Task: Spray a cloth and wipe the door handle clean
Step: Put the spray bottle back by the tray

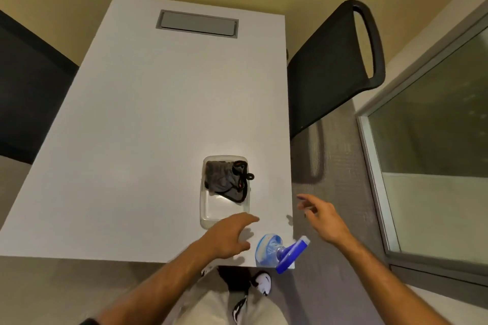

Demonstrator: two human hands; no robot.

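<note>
A grey cloth (pixel 225 179) with black trim lies crumpled in the far half of a clear plastic tray (pixel 211 215) on the white table (pixel 148 119). A clear spray bottle (pixel 268 247) with a blue trigger head (pixel 290 254) stands at the table's near right corner. My left hand (pixel 228 236) hovers over the table just in front of the tray and left of the bottle, fingers apart, holding nothing. My right hand (pixel 323 215) is off the table's right edge, above the floor, fingers spread and empty. No door handle is in view.
A black chair (pixel 335 60) stands at the table's right side. A grey cable hatch (pixel 198 24) is set into the far end of the table. A glass panel with a metal frame (pixel 375 166) runs along the right. A dark panel stands at the left.
</note>
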